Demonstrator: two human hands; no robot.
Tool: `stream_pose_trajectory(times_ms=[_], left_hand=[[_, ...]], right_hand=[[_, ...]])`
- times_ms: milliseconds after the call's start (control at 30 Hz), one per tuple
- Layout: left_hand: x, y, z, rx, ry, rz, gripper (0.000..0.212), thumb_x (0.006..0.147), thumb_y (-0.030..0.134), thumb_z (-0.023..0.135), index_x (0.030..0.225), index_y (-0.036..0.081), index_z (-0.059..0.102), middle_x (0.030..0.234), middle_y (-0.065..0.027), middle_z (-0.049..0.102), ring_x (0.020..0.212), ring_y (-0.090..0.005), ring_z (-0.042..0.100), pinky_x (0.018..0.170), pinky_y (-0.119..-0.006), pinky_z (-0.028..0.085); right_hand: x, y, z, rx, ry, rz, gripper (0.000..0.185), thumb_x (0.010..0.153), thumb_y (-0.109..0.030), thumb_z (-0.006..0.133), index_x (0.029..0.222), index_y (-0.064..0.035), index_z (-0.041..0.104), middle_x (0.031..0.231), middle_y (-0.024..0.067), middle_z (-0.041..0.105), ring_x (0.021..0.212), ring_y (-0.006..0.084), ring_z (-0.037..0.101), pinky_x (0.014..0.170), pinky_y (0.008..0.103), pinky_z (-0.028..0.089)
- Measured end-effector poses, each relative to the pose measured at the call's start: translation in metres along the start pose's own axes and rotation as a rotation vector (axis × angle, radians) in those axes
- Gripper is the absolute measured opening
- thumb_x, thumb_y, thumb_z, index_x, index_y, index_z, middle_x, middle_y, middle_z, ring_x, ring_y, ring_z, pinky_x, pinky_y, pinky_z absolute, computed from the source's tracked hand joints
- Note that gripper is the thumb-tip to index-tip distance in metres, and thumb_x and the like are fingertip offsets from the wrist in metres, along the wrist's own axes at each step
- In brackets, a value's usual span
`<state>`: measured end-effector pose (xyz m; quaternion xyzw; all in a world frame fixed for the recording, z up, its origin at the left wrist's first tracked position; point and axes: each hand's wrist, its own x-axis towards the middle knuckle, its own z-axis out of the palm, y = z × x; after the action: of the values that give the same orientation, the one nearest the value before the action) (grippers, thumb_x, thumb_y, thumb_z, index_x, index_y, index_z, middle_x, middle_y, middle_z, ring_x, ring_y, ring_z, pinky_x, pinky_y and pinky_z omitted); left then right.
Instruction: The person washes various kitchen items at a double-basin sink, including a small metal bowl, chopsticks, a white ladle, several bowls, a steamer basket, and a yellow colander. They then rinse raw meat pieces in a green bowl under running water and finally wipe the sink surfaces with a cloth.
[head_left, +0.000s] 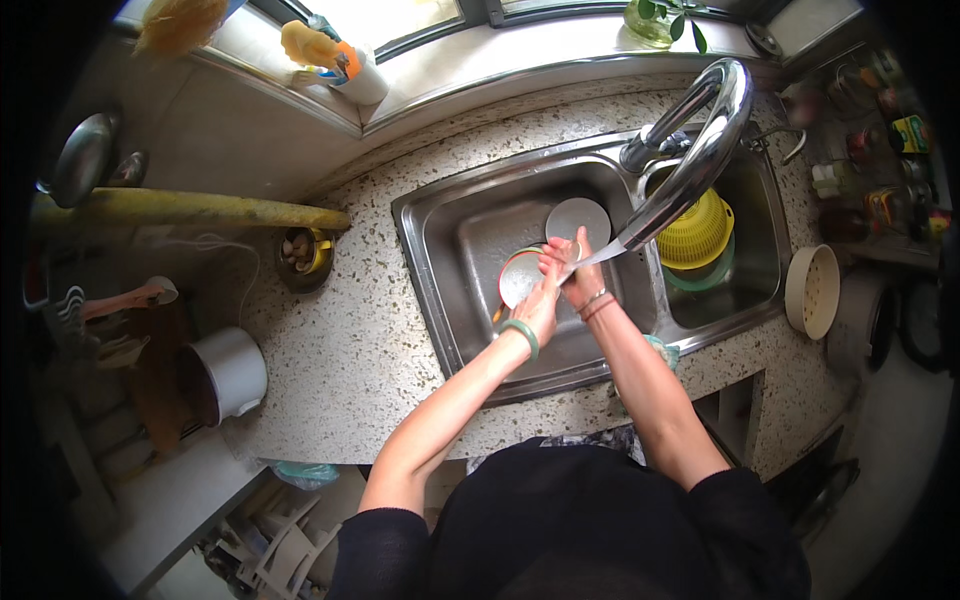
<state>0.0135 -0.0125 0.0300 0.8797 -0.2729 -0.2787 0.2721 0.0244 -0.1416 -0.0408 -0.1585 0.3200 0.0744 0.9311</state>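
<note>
My left hand (538, 300) and my right hand (581, 274) touch each other over the large basin of a stainless steel sink (472, 255). A stream of water (600, 253) runs onto them from the curved chrome faucet (709, 161). The left wrist wears a green bangle, the right one a bracelet and a red cord. Below the hands a red-rimmed bowl (517, 279) lies in the basin, partly covered by them. Just beyond the fingers is a round grey dish (577, 220). No object shows between the hands, though the palms are partly hidden.
The small basin at right holds a yellow plastic colander (694, 232) over a green bowl (701, 279). A cream perforated container (813, 292) stands right of the sink. On the left are a white pot (229, 375) and a yellow cup (321, 251). A teal cloth (664, 351) hangs at the front rim.
</note>
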Motion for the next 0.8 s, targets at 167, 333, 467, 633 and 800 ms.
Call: stream_pose_trajectory(times_ms=[167, 333, 467, 633, 800], left_hand=[[0.027, 0.007, -0.006, 0.159, -0.137, -0.172, 0.07, 0.085, 0.006, 0.043, 0.146, 0.003, 0.009, 0.115, -0.0283, 0.055, 0.094, -0.041, 0.061, 0.081, -0.046, 0.051], [0.013, -0.014, -0.011, 0.323, -0.073, -0.032, 0.068, 0.084, 0.008, 0.048, 0.145, 0.006, 0.018, 0.105, -0.0216, 0.06, 0.079, -0.0352, 0.065, 0.069, -0.043, 0.054], [0.002, -0.036, -0.036, 0.132, 0.178, 0.225, 0.046, 0.086, 0.018, 0.057, 0.13, 0.007, 0.048, 0.09, -0.0157, 0.066, 0.076, -0.0298, 0.066, 0.065, -0.042, 0.053], [0.032, -0.025, -0.039, -1.456, 0.255, -0.407, 0.019, 0.087, 0.021, 0.067, 0.102, 0.011, 0.061, 0.065, 0.0031, 0.054, 0.05, -0.0042, 0.048, 0.046, -0.022, 0.044], [0.067, -0.02, 0.026, -1.667, 0.615, -0.425, 0.024, 0.092, 0.032, 0.059, 0.092, 0.008, 0.056, 0.074, -0.0006, 0.054, 0.062, -0.0094, 0.052, 0.054, -0.028, 0.046]], right_hand=[[-0.03, 0.006, 0.015, -0.063, 0.327, -0.3, 0.052, 0.095, -0.046, 0.046, 0.12, -0.0004, 0.045, 0.108, 0.0173, 0.056, 0.094, 0.0295, 0.059, 0.082, 0.046, 0.05], [-0.038, -0.024, -0.009, -0.382, 0.064, -0.305, 0.047, 0.083, -0.009, 0.067, 0.121, 0.0068, 0.045, 0.113, 0.021, 0.06, 0.102, 0.0338, 0.061, 0.091, 0.0449, 0.049], [-0.036, -0.036, -0.012, -0.202, 0.085, -0.327, 0.037, 0.087, -0.008, 0.061, 0.117, 0.008, 0.047, 0.111, 0.0208, 0.06, 0.103, 0.0391, 0.06, 0.093, 0.0469, 0.049], [-0.034, -0.034, -0.012, -0.216, 0.185, -0.479, 0.025, 0.094, -0.014, 0.052, 0.109, 0.0048, 0.049, 0.11, 0.0198, 0.06, 0.1, 0.0336, 0.062, 0.085, 0.0437, 0.053], [-0.08, -0.014, -0.008, -0.461, 0.132, -0.235, 0.03, 0.087, -0.012, 0.061, 0.111, 0.0038, 0.053, 0.102, 0.01, 0.061, 0.09, 0.0175, 0.062, 0.077, 0.0325, 0.054]])
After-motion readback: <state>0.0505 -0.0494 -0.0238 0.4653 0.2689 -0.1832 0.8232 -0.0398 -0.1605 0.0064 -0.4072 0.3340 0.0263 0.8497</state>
